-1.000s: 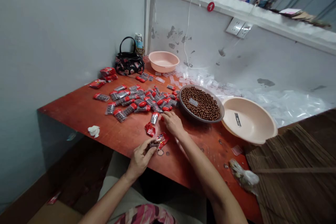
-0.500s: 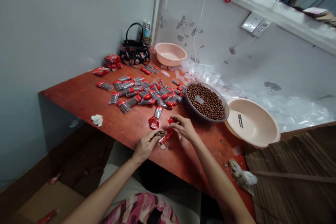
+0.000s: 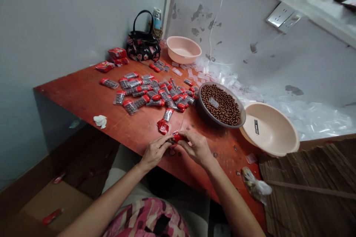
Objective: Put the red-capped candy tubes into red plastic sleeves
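Observation:
My left hand [image 3: 154,152] is closed on a small clear box [image 3: 170,140] of brown balls, mostly hidden by the fingers. My right hand [image 3: 198,149] pinches a red cap [image 3: 178,137] at the box's end; whether the cap is fully seated I cannot tell. Just beyond the hands lie a crumpled red wrapper [image 3: 162,126] and a red-capped box [image 3: 168,114]. Farther back is a heap of similar filled boxes [image 3: 155,94]. Right of the heap, a grey basin [image 3: 204,113] holds many brown balls [image 3: 222,102], with a clear box [image 3: 213,102] on top.
A pink basin [image 3: 289,133] stands at the right, beside stacked cardboard [image 3: 308,185] and a knotted plastic bag [image 3: 254,185]. Clear plastic pieces [image 3: 311,116] pile along the wall. Behind are another pink basin [image 3: 183,59], a black handbag [image 3: 143,50] and red packs [image 3: 116,57].
My right hand has brought the red cap leftward onto the end of the box in my left hand; before, they were apart. The view has shifted slightly.

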Action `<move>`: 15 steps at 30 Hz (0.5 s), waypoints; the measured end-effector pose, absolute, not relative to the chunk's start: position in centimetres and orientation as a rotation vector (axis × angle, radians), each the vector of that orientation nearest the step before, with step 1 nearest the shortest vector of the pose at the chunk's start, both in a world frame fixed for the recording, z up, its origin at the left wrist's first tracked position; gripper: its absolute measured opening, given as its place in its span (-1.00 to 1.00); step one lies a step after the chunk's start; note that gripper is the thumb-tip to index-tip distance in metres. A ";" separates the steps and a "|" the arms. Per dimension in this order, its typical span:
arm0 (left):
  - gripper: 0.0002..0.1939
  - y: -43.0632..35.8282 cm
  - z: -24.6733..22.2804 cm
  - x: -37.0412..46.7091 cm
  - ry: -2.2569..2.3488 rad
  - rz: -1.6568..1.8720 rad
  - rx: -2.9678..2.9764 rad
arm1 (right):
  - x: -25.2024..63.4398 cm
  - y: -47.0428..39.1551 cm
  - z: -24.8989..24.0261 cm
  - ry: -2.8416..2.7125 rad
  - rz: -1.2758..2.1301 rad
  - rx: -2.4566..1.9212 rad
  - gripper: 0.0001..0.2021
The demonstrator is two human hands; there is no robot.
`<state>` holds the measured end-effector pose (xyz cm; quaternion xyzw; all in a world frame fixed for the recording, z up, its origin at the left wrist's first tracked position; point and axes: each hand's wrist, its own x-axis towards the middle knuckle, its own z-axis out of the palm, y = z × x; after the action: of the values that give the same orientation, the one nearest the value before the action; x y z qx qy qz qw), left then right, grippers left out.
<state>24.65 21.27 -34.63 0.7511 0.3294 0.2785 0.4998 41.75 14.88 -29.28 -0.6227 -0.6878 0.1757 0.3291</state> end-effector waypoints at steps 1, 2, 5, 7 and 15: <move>-0.70 21.3 -34.6 24.7 0.799 0.675 1.822 | 41.9 14.9 -29.3 -1.799 0.470 -1.628 -0.77; -0.71 21.3 -34.6 24.7 0.798 0.678 1.832 | 41.9 14.9 -29.4 -1.804 0.479 -1.627 -0.77; -0.71 21.3 -34.6 24.7 0.776 0.704 1.862 | 42.0 15.0 -29.5 -1.870 0.497 -1.618 -0.79; -0.71 21.3 -34.7 24.7 0.754 0.722 1.876 | 41.8 15.1 -29.6 -1.938 0.500 -1.623 -0.80; -0.71 20.9 -34.7 24.2 0.725 0.732 1.897 | 40.1 14.8 -29.5 -2.134 0.323 -1.692 -0.87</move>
<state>24.20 20.92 -34.69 0.7748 0.2960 0.2990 0.4718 40.12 14.76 -29.49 -0.6048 -0.7626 0.1154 0.1984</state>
